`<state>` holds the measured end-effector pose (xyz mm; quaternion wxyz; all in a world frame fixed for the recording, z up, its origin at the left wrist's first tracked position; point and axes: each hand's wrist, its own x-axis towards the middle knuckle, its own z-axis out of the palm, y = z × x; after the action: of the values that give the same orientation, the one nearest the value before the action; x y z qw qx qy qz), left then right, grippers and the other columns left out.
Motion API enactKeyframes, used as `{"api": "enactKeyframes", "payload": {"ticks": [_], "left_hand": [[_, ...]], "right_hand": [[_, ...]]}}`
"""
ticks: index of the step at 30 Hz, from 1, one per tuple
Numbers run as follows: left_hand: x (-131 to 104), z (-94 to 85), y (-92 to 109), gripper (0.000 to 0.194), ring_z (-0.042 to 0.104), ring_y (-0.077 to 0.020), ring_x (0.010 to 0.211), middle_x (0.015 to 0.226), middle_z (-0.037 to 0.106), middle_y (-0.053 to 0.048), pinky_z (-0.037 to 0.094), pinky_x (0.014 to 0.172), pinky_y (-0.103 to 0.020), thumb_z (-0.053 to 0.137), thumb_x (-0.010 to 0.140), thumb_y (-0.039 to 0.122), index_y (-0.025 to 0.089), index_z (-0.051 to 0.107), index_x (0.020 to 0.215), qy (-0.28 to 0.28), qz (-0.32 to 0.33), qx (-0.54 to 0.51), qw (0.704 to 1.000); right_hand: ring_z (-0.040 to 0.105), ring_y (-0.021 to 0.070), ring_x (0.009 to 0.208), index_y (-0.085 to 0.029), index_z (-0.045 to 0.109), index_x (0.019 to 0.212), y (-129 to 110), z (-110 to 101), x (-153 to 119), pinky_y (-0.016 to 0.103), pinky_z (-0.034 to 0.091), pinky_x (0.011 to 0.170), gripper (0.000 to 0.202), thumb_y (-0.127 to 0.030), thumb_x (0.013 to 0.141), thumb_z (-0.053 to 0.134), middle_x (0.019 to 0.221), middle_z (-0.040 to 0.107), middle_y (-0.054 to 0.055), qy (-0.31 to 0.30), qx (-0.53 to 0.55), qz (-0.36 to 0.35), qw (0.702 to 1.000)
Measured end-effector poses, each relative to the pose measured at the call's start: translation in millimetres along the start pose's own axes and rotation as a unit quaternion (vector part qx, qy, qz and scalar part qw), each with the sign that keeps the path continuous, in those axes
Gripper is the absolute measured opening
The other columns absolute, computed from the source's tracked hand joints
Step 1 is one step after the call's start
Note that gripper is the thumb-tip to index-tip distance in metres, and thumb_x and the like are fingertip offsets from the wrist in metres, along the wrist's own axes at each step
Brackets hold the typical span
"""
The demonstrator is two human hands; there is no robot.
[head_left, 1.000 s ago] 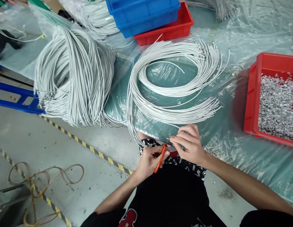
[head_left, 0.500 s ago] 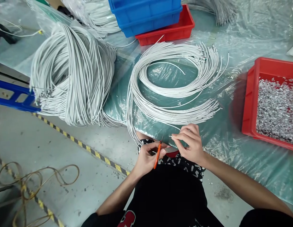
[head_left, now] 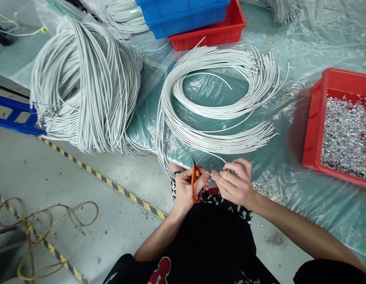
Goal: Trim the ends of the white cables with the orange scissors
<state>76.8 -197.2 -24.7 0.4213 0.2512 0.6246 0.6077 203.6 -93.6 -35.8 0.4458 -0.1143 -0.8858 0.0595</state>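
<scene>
Orange-handled scissors rest in my left hand, its fingers wrapped round them, with the dark tip pointing up and away from me. My right hand is pinched on the end of a white cable, close to the fingertips of my left hand. That cable runs up toward a looped bundle of white cables lying on the plastic-covered table. Both hands are at the table's near edge, over my lap. What lies between the fingertips is too small to make out.
At the left edge of the table is a big coil of cables. A red bin of small shiny pieces stands right. Blue bins sit on a red one at the back. A hose lies on the floor.
The scissors have turned in my left hand and their handles now show apart. My right fingertips have come down and closer to my left hand. The view has shifted slightly.
</scene>
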Motion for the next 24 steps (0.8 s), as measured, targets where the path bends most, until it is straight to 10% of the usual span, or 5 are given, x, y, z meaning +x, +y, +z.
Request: {"api": "enactKeyframes", "payload": {"ticks": [24], "left_hand": [[9.7,4.7,3.4,0.021,0.051,-0.0085,0.05,0.058,0.059,0.002,0.043,0.05,-0.021,0.077,0.074,0.033,0.014,0.069,0.078,0.003,0.06,0.075,0.995]], "right_hand": [[0.054,0.0175,0.072,-0.02,0.06,0.077,3.4,-4.8,8.2,0.036,0.036,0.076,0.017,-0.015,0.093,0.054,0.064,0.059,0.0,-0.062,0.198,0.201,0.957]]}}
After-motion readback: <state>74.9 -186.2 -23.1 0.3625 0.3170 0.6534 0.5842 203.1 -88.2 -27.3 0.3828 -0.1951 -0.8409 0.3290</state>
